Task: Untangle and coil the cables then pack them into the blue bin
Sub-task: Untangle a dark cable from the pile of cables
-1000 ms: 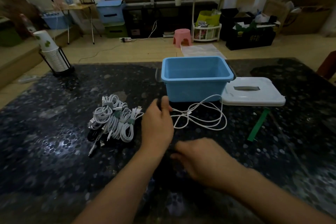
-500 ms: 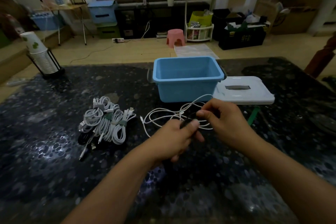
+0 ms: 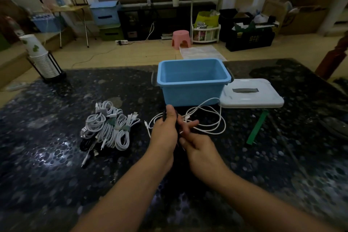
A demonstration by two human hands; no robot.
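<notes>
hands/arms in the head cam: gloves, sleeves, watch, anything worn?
Nothing worn that shows. The left hand and right hand are bare, no gloves; no rings or markings can be made out in the dim light. Both forearms are bare down to the frame's bottom edge: no sleeves, watch or bands.

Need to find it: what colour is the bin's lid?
White lid, seen from the head camera.

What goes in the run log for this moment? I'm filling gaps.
left hand: grips black cable | right hand: on same cable | loose white cable: on table | blue bin: empty
</notes>
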